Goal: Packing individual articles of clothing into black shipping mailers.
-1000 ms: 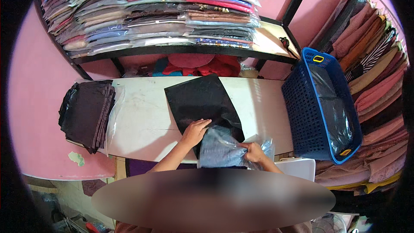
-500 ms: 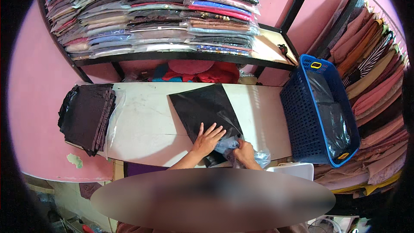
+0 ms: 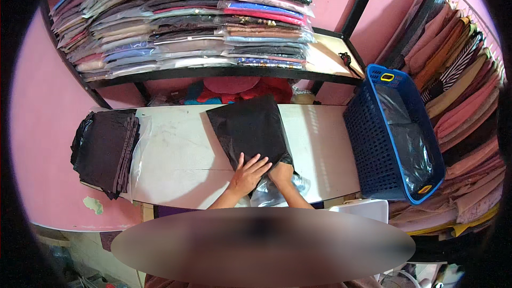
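A black plastic bag (image 3: 248, 125) lies at a slant on the white table, its far part raised a little. My left hand (image 3: 247, 175) rests flat on its near part, fingers spread. My right hand (image 3: 281, 174) reaches into the bag's near end, so its fingers are hidden under the black plastic. Crumpled clear plastic (image 3: 271, 191) sticks out around my right wrist, and how much of it is inside the bag cannot be seen.
A stack of folded black bags (image 3: 104, 152) sits on the left of the table (image 3: 170, 138). A blue basket (image 3: 368, 136) with black packages stands at the right, by hanging clothes (image 3: 456, 106). Packed garments (image 3: 181, 26) fill the shelf behind. A white container (image 3: 368, 209) is near right.
My right hand has moved from the clear plastic beside the bag to inside the bag's near end. The bag's far part has lifted. My left hand stays on it, slightly further left.
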Motion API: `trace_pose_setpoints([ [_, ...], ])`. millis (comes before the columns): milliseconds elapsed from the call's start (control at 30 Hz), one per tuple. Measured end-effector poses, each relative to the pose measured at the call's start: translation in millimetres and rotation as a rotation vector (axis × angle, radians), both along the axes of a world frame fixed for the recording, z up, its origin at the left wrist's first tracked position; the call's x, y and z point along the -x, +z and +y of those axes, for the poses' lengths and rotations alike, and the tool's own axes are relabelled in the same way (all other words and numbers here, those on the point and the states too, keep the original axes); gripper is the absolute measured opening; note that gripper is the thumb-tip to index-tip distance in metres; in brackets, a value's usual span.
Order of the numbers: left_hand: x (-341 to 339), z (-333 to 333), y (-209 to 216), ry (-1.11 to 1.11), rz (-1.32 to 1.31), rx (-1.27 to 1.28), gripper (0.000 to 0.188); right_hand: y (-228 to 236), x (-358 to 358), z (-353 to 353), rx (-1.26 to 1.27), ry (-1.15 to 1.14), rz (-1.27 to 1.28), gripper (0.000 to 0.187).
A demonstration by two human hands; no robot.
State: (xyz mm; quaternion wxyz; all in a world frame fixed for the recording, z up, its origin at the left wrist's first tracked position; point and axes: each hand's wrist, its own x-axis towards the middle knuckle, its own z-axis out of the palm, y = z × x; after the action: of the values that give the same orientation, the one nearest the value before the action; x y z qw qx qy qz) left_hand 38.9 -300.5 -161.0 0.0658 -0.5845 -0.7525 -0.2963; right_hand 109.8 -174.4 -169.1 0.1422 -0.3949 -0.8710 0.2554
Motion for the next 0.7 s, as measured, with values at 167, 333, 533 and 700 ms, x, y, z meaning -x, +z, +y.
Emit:
trace_pose_setpoints([
  [167,1.5,-7.5,-25.7,0.06,0.05,0.132,0.046,-39.3,-23.8,24.7,-0.256,0.452,-0.164,0.046],
  [333,-14.2,-11.6,-52.1,0.047,-0.107,0.165,0.047,-71.6,-56.7,57.0,-0.182,0.467,-0.441,0.055],
  [533,-17.4,-20.3,-64.1,0.098,-0.065,0.412,0.061,-54.9,-87.3,83.3,0.216,0.421,0.112,0.031],
  [700,-9.6,-30.1,-76.3,0.085,-0.06,0.412,0.064,-67.6,-107.8,120.0,0.434,0.018,0.422,0.03],
])
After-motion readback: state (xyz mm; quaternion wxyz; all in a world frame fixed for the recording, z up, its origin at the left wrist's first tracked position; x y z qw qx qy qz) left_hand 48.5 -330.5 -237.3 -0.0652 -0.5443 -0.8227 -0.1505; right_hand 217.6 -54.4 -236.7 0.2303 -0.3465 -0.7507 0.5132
